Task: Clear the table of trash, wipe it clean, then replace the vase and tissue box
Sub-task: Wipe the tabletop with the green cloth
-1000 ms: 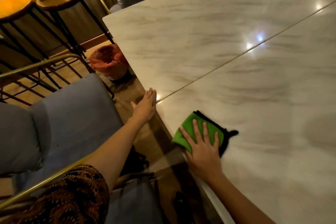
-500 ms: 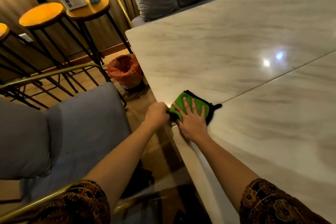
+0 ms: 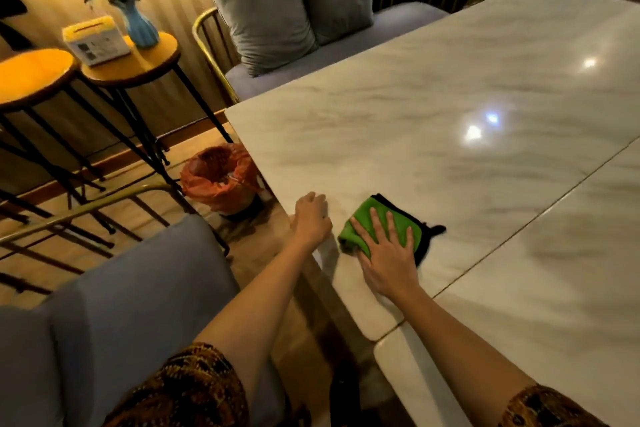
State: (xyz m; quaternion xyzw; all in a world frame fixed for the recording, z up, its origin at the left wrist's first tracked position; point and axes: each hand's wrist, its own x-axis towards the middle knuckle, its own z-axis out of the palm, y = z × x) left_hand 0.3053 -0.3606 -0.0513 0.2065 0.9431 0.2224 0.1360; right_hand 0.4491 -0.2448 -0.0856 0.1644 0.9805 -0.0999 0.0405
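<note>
Marble worktop (image 3: 433,97), green cloth (image 3: 400,218) pinned flat near its left edge
Largest first: worktop runs near to far on the right, bare marble with light glare; grey seat (image 3: 131,288) near left beside it; round stool (image 3: 150,61) far left, well apart from the worktop, carries both tissue box (image 3: 95,40) and blue vase (image 3: 138,26) with flowers, box just left of vase; bin (image 3: 221,177) with orange liner on the floor by the worktop's far-left corner; right hand (image 3: 388,260) palm-down on the cloth, fingers (image 3: 379,229) straight and spread; left hand (image 3: 311,220) rests on the worktop edge just left of the cloth, fingers curled under, nothing visible in them
</note>
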